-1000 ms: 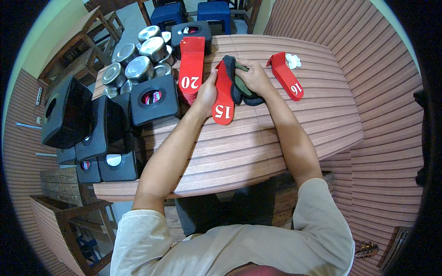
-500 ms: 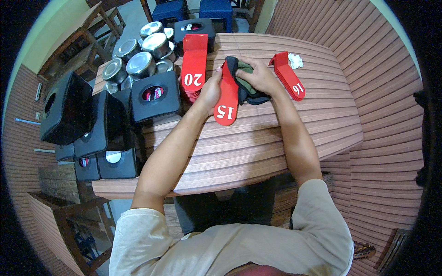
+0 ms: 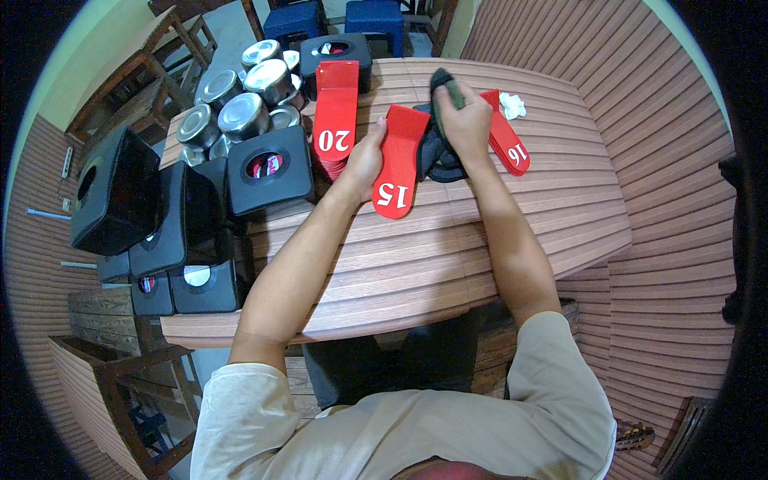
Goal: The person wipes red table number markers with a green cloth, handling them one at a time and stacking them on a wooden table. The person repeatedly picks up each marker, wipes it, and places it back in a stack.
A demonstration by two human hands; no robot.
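Note:
My left hand (image 3: 366,164) grips the left edge of a bent red table sign (image 3: 397,156) with white digits and a rounded end. My right hand (image 3: 466,124) is closed on a bunched black and dark green cloth (image 3: 441,160), which hangs just right of the sign and partly touches the tabletop. Left of my left hand lies a stack of similar red signs (image 3: 337,104). A smaller stack of red signs (image 3: 509,144) lies beyond my right wrist, partly hidden by that hand. Close to it sits a crumpled white tissue (image 3: 513,106).
Black tissue boxes (image 3: 270,170) are piled along the left side of the wood-slat table (image 3: 384,272). Several round metal tins (image 3: 243,116) are heaped at the far left, with another black box (image 3: 352,54) beside them. A ribbed wall (image 3: 664,192) borders the right side.
My right hand has drawn the cloth off the sign, moving slightly up and right. The sign's bent upper part is now uncovered. My left hand has stayed in place.

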